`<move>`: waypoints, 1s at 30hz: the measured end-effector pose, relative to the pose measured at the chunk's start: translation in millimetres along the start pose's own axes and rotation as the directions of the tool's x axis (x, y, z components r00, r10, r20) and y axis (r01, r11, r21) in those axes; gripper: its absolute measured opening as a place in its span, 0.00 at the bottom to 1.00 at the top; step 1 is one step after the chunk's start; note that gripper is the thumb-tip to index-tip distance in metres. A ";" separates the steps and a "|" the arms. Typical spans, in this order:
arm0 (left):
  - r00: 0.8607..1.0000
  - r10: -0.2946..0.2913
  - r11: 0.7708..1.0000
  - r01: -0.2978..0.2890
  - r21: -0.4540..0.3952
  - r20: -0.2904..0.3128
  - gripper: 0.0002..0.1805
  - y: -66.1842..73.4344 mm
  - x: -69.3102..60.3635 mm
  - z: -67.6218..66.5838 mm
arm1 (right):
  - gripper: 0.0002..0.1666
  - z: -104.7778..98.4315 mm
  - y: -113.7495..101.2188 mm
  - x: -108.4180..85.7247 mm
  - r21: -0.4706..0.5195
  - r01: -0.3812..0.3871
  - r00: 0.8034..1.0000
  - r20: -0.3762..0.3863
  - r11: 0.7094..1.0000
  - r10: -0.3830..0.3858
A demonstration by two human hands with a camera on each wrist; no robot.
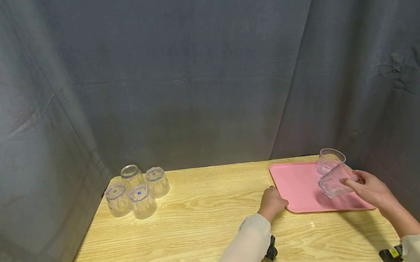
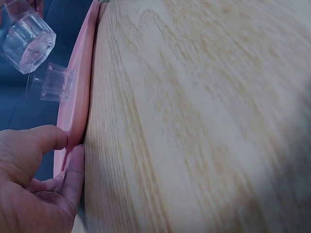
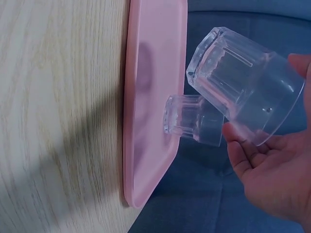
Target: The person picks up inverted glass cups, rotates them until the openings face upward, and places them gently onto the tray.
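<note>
Your right hand [image 1: 374, 190] is pinching a clear cup [image 1: 334, 182] — likely light, stiff, slippery, best held round its wall — and leftward, your left hand [image 1: 272, 204] is gripping the tray [image 1: 297, 186].

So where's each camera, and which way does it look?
Head: worn on the head, facing forward and down at the table; both sleeves, left fingers and right fingers show.
Left wrist: worn there, facing the table and pink tray; left fingers pinch the tray's rim, right fingers peek in.
Right wrist: worn there, facing the tilted glass that the right fingers hold over the tray.
Shared: both wrist views show that glass and, on the tray, an upright glass.
</note>
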State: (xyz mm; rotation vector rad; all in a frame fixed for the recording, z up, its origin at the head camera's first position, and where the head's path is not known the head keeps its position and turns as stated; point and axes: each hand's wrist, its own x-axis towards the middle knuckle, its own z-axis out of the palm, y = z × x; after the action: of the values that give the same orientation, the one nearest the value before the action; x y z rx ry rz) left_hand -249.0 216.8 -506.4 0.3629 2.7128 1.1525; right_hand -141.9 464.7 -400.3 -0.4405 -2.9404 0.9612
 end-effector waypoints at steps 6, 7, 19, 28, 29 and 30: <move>1.000 0.010 1.000 -0.010 0.004 0.003 0.15 1.0 -2.3 -4.7 | 0.58 -1.7 2.2 3.0 -0.011 -0.028 1.000 -0.009 1.000 0.028; 1.000 0.010 1.000 -0.010 0.002 0.004 0.15 1.2 -3.0 -5.5 | 0.59 -2.4 2.8 3.7 -0.011 -0.035 0.999 0.000 0.999 0.035; 1.000 -0.008 1.000 0.009 -0.014 0.015 0.15 1.8 -1.8 -5.2 | 0.50 -6.8 11.1 9.7 -0.039 -0.022 1.000 -0.018 0.999 0.022; 1.000 -0.015 0.999 0.016 -0.049 0.014 0.16 -0.3 -1.7 -2.0 | 0.55 -7.8 18.5 11.9 -0.031 -0.096 0.995 -0.002 0.995 0.096; 1.000 -0.014 0.998 0.015 -0.053 0.014 0.16 -0.5 -1.7 -2.0 | 0.57 -7.4 18.9 11.8 -0.030 -0.105 0.994 0.000 0.994 0.105; 1.000 -0.015 0.998 0.016 -0.055 0.013 0.16 -0.6 -1.5 -1.9 | 0.60 -7.0 19.5 12.0 -0.028 -0.111 0.994 0.002 0.993 0.111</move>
State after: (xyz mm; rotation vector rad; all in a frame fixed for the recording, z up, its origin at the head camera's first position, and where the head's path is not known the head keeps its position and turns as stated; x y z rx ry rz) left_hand -248.2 214.6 -505.4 0.3397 2.6627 1.2135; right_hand -147.5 487.1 -406.8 -0.6094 -2.9640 0.9327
